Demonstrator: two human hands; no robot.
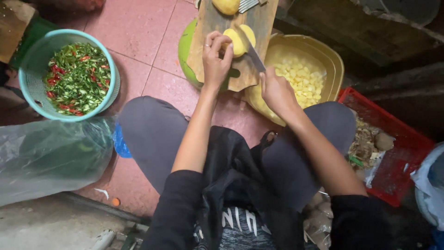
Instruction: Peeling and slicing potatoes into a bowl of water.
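- At the bottom of the frame, closest of all, is the person's dark top (231,203), with grey trousers (152,134) on the bent knees to either side.
- The left hand (215,60) is in the upper middle of the frame. Its fingers are curled over a peeled yellow potato (239,40) and press it down on a wooden cutting board (217,23).
- The right hand (276,90) is just right of the middle. Its fingers are shut tight around the handle of a knife (252,52).
- The knife blade rests against the potato on the board.
- Another peeled potato (226,5) lies at the top edge of the board.
- The board sits on top of a green bowl (186,51).
- A yellow basin (330,60) stands right beside the board, to the right. It holds many small potato cubes (300,78).
- In the upper left, a teal basket (32,60) is full of chopped green and red chillies (76,76).
- A clear plastic bag (46,153) lies at the left, below the basket.
- A red crate (397,153) sits at the right edge, with scraps inside.
- All of this rests on a pink tiled floor (138,32).
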